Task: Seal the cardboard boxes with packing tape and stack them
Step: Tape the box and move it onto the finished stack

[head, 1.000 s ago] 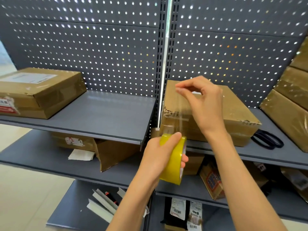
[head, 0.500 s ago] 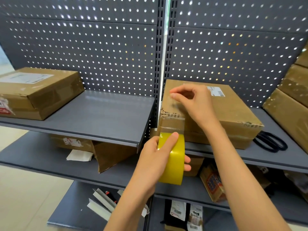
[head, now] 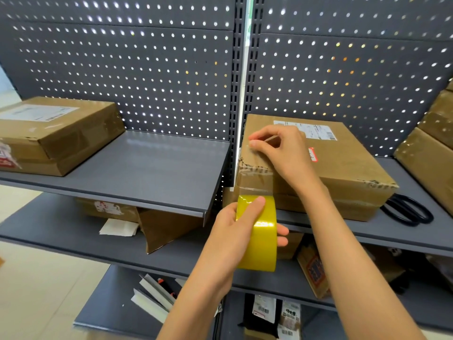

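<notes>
A flat, rectangular brown cardboard box (head: 343, 168) with a white shipping label and a frayed, corrugated front-left corner sits on the matte grey metal shelf (head: 152, 173) on the right side of the rack, in front of a dark perforated metal back panel (head: 147, 69). The left hand (head: 235, 231) grips a glossy yellow roll of packing tape (head: 259, 236) just below the box's front-left corner, thumb laid over the roll's outer face and fingers curled round its far side. A clear, shiny strip of tape runs from the roll up the box's front face and over the top edge. The right hand (head: 282, 153) rests on the box top near that corner, thumb and forefinger pinching the end of the strip against the cardboard. A pair of black-handled scissors (head: 407, 212) lies on the shelf just right of the box. A second taped brown cardboard box (head: 56, 133) sits well apart at the left end of the shelf, and more taped brown boxes (head: 431, 153) lean at the right edge.
</notes>
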A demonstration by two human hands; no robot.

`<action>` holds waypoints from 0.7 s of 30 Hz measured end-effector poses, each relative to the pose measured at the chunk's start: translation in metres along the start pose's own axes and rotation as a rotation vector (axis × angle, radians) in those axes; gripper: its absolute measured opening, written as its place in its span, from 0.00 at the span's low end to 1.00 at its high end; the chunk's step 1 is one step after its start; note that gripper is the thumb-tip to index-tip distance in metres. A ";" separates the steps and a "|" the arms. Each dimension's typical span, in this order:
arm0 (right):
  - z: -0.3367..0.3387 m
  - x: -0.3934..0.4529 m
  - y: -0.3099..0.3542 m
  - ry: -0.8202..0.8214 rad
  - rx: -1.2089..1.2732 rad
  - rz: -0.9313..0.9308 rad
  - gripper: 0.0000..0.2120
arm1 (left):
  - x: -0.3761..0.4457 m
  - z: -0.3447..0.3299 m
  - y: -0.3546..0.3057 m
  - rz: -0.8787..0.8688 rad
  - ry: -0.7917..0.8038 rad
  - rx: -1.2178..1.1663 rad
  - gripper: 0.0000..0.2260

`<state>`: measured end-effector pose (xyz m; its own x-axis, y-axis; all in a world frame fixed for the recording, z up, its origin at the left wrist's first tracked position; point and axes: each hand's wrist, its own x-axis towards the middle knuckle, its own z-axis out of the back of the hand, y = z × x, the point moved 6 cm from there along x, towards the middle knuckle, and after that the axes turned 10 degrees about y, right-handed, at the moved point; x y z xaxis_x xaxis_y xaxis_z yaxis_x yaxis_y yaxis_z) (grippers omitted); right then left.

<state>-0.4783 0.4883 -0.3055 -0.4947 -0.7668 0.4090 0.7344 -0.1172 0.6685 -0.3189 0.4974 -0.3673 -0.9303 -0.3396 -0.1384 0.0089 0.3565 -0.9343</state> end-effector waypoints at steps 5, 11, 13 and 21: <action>-0.006 0.000 -0.001 0.040 -0.131 -0.042 0.02 | 0.003 0.002 0.002 0.001 -0.006 0.014 0.13; -0.005 -0.002 -0.005 0.011 -0.230 -0.103 0.28 | 0.003 0.003 0.004 -0.014 -0.029 0.030 0.14; -0.002 -0.004 0.001 -0.050 -0.263 -0.054 0.21 | 0.003 0.003 0.004 -0.010 -0.032 0.027 0.14; -0.017 -0.037 0.016 0.342 -0.206 0.028 0.20 | 0.004 0.001 0.006 -0.025 -0.044 -0.011 0.14</action>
<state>-0.4400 0.5044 -0.3202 -0.3154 -0.9332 0.1723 0.8407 -0.1905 0.5069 -0.3219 0.4979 -0.3737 -0.9131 -0.3866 -0.1293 -0.0186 0.3564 -0.9342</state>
